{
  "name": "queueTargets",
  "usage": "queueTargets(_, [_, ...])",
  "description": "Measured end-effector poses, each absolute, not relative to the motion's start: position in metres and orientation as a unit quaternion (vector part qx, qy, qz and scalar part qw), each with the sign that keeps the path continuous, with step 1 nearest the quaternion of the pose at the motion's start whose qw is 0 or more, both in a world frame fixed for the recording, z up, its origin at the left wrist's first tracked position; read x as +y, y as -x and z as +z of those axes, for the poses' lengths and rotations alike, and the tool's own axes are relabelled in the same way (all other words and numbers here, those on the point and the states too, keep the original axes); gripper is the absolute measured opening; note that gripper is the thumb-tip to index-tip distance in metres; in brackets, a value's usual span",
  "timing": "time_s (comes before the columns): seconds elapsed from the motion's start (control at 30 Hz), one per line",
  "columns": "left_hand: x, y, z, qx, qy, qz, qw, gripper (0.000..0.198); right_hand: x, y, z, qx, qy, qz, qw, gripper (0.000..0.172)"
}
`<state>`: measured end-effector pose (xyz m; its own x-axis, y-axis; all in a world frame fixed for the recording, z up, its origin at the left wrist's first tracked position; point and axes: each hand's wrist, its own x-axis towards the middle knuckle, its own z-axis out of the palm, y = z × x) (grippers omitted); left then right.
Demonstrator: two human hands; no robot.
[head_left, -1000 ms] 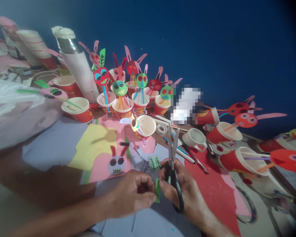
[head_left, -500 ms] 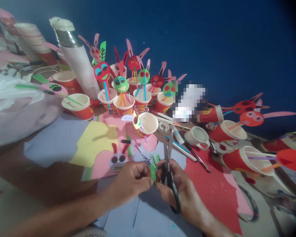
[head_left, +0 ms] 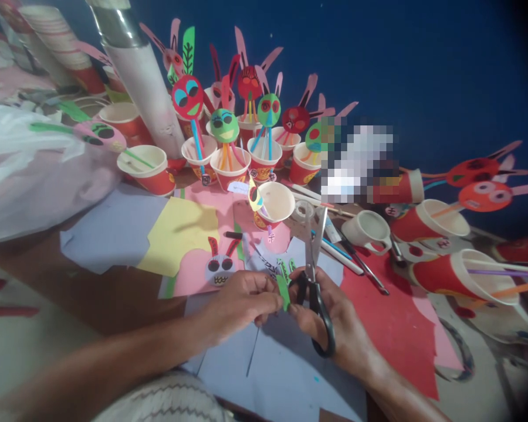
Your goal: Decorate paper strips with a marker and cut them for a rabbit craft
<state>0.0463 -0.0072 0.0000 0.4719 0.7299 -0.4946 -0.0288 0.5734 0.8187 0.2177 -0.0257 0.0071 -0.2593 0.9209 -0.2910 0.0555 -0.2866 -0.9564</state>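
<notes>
Between my two hands is a narrow green paper strip point(head_left: 283, 285). My left hand point(head_left: 250, 299) pinches it from the left side. My right hand point(head_left: 330, 316) has black-handled scissors point(head_left: 317, 293) hooked on it, blades pointing up and parted. The right thumb and fingers come close to the strip's lower end; whether they touch it I cannot tell. Just beyond lie green paper pieces with black markings point(head_left: 291, 267) on pale blue paper point(head_left: 330, 258). A grey-blue paper face with dark eyes and red ears point(head_left: 220, 266) lies beyond my left hand.
Red paper cups with paper faces on straws point(head_left: 226, 167) line the back. A white mug point(head_left: 366, 231) and brushes point(head_left: 365, 266) lie to the right, by red paper point(head_left: 387, 328). A plastic bag point(head_left: 35, 187) and a leaning flask point(head_left: 136, 82) stand left. Yellow paper point(head_left: 182, 228) covers part of the table.
The view has shifted, so the cups appear farther right and higher. My left fingers sit slightly lower on the green strip, showing more of it. The scissors stay in my right hand.
</notes>
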Motion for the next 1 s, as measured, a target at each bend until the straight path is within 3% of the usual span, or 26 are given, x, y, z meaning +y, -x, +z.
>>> queueTargets(0.33, [-0.007,-0.046,-0.002,0.470,-0.403,0.258,0.742,0.010,-0.026,-0.220,0.006,-0.477,0.501,0.631,0.350,0.034])
queueTargets(0.63, [-0.006,-0.031,0.007,0.507,-0.459,0.248,0.686,0.014,-0.012,-0.245,0.022,-0.508,0.527,0.479,0.485,0.025])
queueTargets(1.0, [-0.011,-0.038,0.007,0.496,-0.469,0.251,0.687,0.012,-0.024,-0.216,0.013,-0.482,0.547,0.557,0.397,0.033])
